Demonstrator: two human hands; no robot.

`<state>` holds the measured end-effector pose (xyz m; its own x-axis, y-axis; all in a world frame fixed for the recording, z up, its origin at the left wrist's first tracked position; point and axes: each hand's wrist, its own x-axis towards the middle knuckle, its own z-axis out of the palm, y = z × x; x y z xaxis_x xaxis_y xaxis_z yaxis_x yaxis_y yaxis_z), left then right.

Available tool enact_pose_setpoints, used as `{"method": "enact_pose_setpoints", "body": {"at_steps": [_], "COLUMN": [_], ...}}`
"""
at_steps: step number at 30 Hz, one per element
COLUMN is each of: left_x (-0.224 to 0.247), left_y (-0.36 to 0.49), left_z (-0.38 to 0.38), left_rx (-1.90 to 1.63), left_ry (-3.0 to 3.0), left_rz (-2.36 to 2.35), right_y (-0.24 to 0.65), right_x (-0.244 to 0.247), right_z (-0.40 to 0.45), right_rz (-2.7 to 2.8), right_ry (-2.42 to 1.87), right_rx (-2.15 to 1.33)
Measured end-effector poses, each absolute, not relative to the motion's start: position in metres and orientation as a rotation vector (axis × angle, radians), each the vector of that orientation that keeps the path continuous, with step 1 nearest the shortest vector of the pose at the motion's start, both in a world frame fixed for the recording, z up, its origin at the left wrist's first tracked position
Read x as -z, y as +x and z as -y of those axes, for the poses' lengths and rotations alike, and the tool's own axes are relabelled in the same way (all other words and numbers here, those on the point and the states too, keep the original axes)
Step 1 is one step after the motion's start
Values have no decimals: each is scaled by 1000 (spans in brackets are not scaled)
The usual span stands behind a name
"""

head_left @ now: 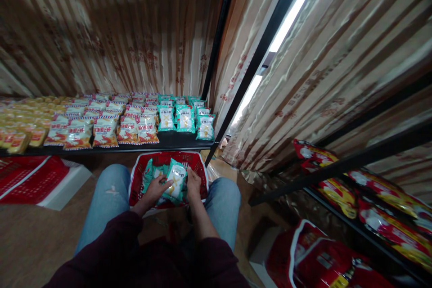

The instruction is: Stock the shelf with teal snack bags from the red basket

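Over a red basket between a person's knees, the left hand and right hand held a teal snack packet, grip closed on both sides, though a slack pinch on slick-looking film could have dropped it onto jumbled packets below.

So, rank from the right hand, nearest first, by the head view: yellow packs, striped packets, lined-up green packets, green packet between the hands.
1. Green packet: left of the right hand.
2. Lined-up green packets: ahead.
3. Striped packets: ahead, left.
4. Yellow packs: farthest left.
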<state>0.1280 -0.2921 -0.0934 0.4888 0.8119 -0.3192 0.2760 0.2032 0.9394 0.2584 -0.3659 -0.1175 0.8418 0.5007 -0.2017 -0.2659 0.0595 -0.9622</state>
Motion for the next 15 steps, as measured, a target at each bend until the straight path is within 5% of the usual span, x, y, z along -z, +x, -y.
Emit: {"method": "enact_pose_setpoints", "body": {"at_steps": [15], "left_x": [85], "left_y": [136], "left_z": [300], "left_rx": [-506], "left_ry": [1216], "left_rz": [-1049], "right_y": [258], "right_x": [111], "right_z": [367], "right_rz": [119], "right_ry": [-1332], "right_rx": [-656]}}
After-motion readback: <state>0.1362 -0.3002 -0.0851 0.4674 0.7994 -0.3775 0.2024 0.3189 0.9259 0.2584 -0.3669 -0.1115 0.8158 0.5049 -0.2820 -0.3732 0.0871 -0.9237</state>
